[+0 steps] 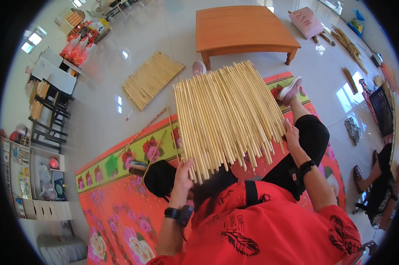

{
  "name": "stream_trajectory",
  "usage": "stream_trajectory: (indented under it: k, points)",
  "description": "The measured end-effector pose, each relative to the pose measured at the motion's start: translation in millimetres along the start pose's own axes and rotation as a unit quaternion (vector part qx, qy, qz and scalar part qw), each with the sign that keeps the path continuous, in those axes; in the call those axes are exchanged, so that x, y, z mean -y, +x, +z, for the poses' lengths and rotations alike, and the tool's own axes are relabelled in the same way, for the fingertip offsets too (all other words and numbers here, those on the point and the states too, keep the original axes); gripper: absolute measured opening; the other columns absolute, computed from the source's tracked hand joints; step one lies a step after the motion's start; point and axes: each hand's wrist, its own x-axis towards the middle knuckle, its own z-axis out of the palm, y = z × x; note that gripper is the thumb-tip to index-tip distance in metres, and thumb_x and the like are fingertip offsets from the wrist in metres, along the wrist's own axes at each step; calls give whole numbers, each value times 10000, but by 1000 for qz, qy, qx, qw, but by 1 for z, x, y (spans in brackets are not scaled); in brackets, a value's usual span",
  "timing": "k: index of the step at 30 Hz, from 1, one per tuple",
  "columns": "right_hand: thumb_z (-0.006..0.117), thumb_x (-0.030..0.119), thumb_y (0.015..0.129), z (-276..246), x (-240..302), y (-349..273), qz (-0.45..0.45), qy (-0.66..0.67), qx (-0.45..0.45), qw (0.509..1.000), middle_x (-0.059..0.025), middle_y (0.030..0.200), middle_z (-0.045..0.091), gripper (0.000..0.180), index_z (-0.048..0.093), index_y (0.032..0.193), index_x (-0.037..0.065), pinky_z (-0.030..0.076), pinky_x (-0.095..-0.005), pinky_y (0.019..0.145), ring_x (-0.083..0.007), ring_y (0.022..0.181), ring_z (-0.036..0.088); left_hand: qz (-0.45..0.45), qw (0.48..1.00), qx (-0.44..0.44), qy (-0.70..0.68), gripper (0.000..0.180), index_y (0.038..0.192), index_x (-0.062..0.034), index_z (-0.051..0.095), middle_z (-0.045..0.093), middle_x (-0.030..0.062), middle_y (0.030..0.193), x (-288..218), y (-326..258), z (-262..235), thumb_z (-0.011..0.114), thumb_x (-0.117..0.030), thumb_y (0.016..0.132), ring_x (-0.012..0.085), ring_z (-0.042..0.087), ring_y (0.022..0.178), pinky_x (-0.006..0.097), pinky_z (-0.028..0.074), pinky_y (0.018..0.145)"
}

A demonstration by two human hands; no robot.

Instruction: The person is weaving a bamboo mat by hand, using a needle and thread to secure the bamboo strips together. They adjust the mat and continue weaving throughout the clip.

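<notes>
A mat of pale straw-coloured stalks (228, 117), laid side by side, is held up over my lap. My left hand (182, 177) grips its near left corner, with the thumb on the upper side. At the right edge my right hand (292, 136) closes round the outermost stalks. The near ends of the stalks are uneven; the far ends line up more evenly. My fingers under the mat are hidden. A second stalk mat (151, 80) lies on the tiled floor beyond, to the left.
A low orange wooden table (248, 28) stands ahead. Red floral cloth (115, 207) spreads under me. A marker pen (129, 115) and a loose stalk (154, 157) lie at left. Bundled straw (349, 46) rests far right; another person's foot (360, 179) shows at right.
</notes>
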Motion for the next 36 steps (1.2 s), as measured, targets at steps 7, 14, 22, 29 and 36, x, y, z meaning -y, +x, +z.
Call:
stream_trajectory:
  k: [7,14,22,29,36]
  points:
    - [690,542,968,3,5,-5,12,10,5,1000,-1,725,670,499,791,946,53,501,-253,497,-89,565,593,-32,998,42,39,384,1357,-60,615,717,78,1258,-19,-7,-16,667,-246,1025,222,695,1135,413,554,1020]
    - [672,540,980,6,7,-7,18,-6,2,1000,11,722,647,496,775,929,57,500,-255,503,-89,557,577,-39,998,-6,48,564,1432,-56,559,683,103,1322,-59,54,-50,544,-485,1065,269,645,1212,458,478,1092]
    - [645,534,999,13,18,-22,11,2,8,1000,8,716,642,501,762,933,52,502,-258,507,-92,557,576,-59,993,54,84,505,1333,-65,628,713,75,1219,-85,104,-20,598,-477,1044,215,679,1095,396,549,977]
    - [635,540,1005,12,4,-7,17,32,6,999,3,696,625,505,757,942,54,480,-268,487,-98,544,570,-52,987,62,137,373,1266,-49,664,734,71,1108,-90,125,-35,638,-349,1047,181,702,961,356,585,865]
    - [653,553,989,11,17,-17,9,-31,-26,999,17,602,596,552,739,807,38,444,-261,460,-93,473,537,-27,987,19,159,386,1326,-8,636,727,105,1207,-81,113,-16,656,-264,1038,216,709,1078,378,585,951]
